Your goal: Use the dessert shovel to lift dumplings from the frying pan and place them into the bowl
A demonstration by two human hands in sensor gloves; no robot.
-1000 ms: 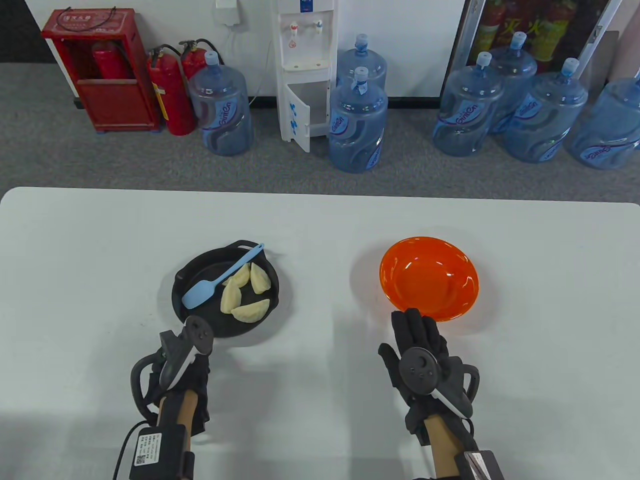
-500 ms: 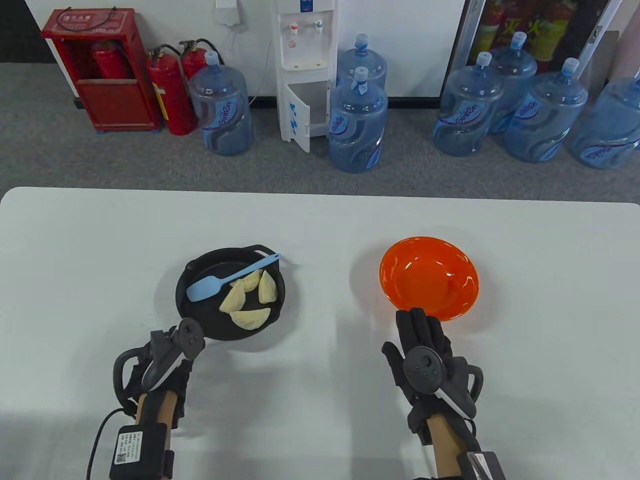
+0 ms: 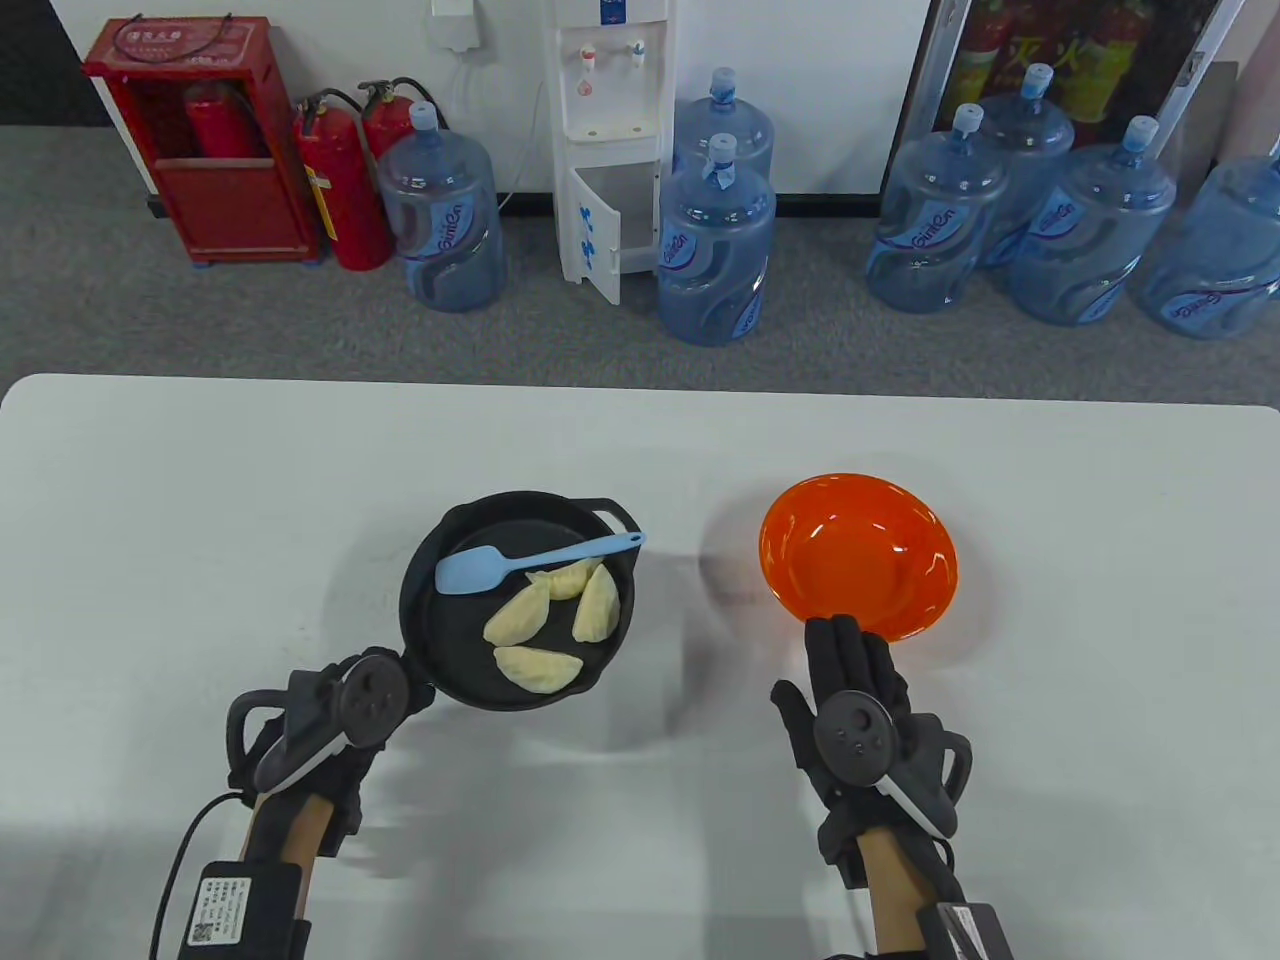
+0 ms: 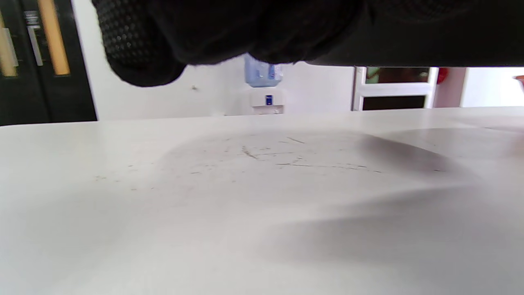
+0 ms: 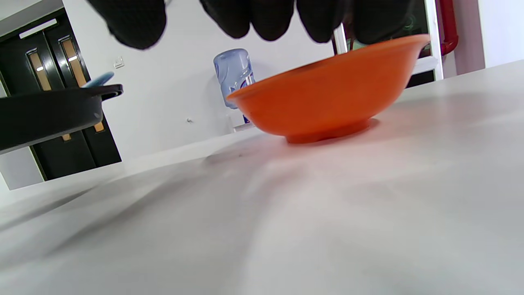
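A black frying pan [image 3: 430, 600] hangs a little above the white table and casts a shadow on it. Several pale dumplings [image 3: 518, 612] lie in the pan. A light-blue dessert shovel [image 3: 520, 565] rests across them, its handle over the pan's right rim. My left hand [image 3: 385, 695] grips the pan's handle at its near-left side; the tracker hides the fingers. The empty orange bowl [image 3: 860, 555] stands to the right. My right hand [image 3: 845, 650] lies flat, its straight fingers at the bowl's near rim. In the right wrist view the bowl [image 5: 327, 94] is close ahead and the raised pan [image 5: 49, 119] is at the left.
The white table [image 3: 640, 440] reaches all around the pan and bowl. Beyond its far edge stand water bottles [image 3: 715, 250], a dispenser [image 3: 610, 140] and red fire extinguishers [image 3: 345, 190] on grey carpet.
My left hand has carried the pan to the right, toward the bowl, turning it so the shovel's handle points right. My right hand has crept slightly closer to the bowl.
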